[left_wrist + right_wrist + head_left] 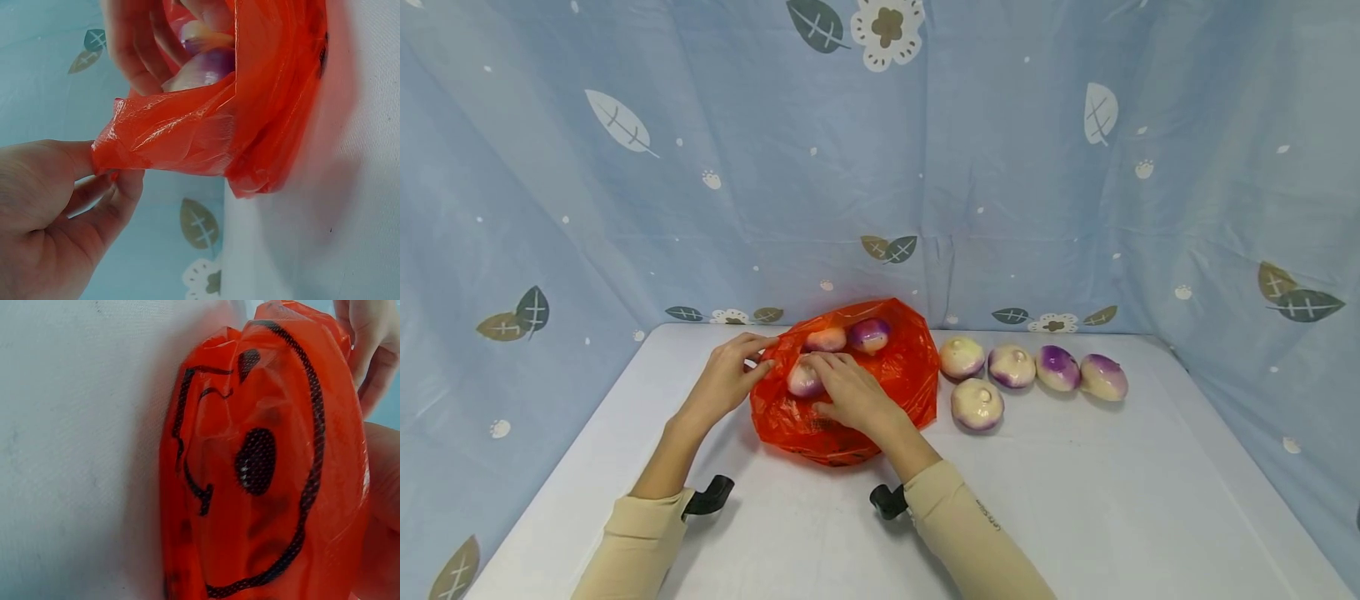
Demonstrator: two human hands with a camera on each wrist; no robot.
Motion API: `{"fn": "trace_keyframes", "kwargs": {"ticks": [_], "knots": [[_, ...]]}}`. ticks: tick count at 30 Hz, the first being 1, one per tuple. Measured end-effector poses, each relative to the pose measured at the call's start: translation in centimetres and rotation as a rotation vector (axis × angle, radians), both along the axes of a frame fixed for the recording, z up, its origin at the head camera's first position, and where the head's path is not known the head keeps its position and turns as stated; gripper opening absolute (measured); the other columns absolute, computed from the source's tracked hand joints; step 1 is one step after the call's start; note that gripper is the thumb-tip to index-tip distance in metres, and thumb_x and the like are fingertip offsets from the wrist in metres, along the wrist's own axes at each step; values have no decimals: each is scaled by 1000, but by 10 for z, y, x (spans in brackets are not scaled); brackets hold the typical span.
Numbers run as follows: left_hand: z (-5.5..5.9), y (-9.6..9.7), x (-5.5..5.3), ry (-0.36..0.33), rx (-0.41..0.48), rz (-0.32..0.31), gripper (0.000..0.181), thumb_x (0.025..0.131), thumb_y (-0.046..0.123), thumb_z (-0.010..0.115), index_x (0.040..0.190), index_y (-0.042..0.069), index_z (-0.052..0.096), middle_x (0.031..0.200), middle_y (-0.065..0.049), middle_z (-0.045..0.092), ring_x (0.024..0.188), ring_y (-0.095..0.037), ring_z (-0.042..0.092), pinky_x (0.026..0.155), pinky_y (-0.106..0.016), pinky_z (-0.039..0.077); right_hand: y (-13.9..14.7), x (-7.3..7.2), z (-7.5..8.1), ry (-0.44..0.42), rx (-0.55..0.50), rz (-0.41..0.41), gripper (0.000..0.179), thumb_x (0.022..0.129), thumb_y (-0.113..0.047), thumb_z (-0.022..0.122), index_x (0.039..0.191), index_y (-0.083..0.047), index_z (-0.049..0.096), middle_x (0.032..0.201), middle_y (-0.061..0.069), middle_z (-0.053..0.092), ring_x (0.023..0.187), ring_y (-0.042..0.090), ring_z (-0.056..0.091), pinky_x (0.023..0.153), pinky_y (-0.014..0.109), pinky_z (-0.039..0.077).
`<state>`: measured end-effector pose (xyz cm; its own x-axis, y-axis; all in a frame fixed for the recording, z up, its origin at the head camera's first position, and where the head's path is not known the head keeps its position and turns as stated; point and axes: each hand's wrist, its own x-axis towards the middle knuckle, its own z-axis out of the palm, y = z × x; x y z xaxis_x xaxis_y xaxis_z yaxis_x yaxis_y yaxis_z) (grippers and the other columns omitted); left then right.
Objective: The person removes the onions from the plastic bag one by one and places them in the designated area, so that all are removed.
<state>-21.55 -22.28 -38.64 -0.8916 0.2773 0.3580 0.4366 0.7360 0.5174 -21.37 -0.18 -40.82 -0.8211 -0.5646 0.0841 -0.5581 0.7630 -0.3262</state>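
A red plastic bag (913, 375) stands with its mouth open on the white table. My left hand (727, 377) pinches the left rim of the bag between thumb and fingers, stretching the plastic in the left wrist view. My right hand (853, 396) reaches into the mouth and holds a purple-and-white turnip (802, 380), its fingers curled over it. Further back in the bag lie two more turnips, one reddish through the plastic (826, 340) and one purple on top (869, 335). In the right wrist view, the bag's black-printed side (281, 456) hides most of the right hand.
Right of the bag, several turnips (1058, 368) stand in a row near the table's back edge. One more turnip (977, 405) sits in front of that row. A blue patterned curtain (1000, 167) hangs behind the white table (1075, 517).
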Motion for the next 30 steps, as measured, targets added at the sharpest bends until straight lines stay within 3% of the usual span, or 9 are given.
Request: {"fn": "trace_keyframes", "kwargs": {"ticks": [8, 18, 25, 30], "knots": [[2, 1, 1, -29, -2, 6, 37, 89, 3, 69, 125, 0, 65, 117, -19, 67, 88, -29, 70, 73, -43, 62, -1, 1, 3, 9, 4, -21, 72, 84, -31, 77, 147, -26, 42, 146, 0, 45, 131, 24, 47, 105, 42, 51], [-1, 0, -3, 14, 17, -13, 36, 86, -1, 70, 123, -1, 66, 114, -18, 68, 85, -29, 71, 70, -41, 61, 0, 2, 4, 11, 3, -1, 60, 84, -31, 77, 136, -24, 49, 148, 1, 47, 137, 22, 47, 110, 40, 46], [-1, 0, -2, 0, 11, -7, 37, 86, 1, 71, 123, 0, 66, 115, -18, 68, 85, -29, 70, 70, -41, 62, 1, 2, 6, 10, -1, -17, 55, 82, -32, 77, 130, -27, 51, 141, 0, 51, 126, 20, 54, 104, 39, 51], [-2, 0, -1, -12, -1, -4, 37, 88, 4, 70, 124, 1, 66, 116, -17, 68, 87, -28, 70, 71, -41, 62, 2, 3, 6, 11, 5, -9, 58, 84, -34, 76, 136, -29, 51, 138, 0, 50, 121, 20, 58, 100, 40, 53]]}}
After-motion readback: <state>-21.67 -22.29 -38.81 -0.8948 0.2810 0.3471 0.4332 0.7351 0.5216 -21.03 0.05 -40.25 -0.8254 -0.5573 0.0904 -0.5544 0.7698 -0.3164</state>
